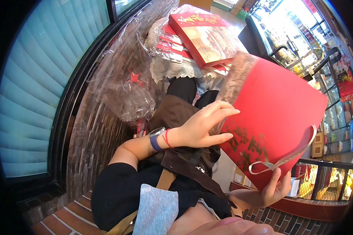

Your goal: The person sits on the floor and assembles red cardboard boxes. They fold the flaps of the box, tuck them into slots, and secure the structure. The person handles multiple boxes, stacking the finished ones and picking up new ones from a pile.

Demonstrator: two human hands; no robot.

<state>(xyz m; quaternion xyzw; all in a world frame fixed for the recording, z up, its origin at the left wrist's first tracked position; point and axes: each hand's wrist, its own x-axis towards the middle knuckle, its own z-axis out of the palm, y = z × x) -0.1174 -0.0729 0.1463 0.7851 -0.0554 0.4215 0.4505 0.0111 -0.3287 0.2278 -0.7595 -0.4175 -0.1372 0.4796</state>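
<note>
Red bag (278, 105) tilted up before the body.
The right hand (279, 185) holds its lower edge beside the pale handle (289, 158), thumb in front; the left hand (204, 125) is spread, thumb and fingers apart at the bag's left side, whether gripping I cannot tell. Beyond, a red box (213, 41) lies on a pile, with clear plastic (121, 94) to its left.

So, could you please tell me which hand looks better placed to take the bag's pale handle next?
Probably the right hand: it holds the red bag by its lower edge, thumb close to the pale handle. The left hand touches the bag's left side, farther from that handle.
</note>
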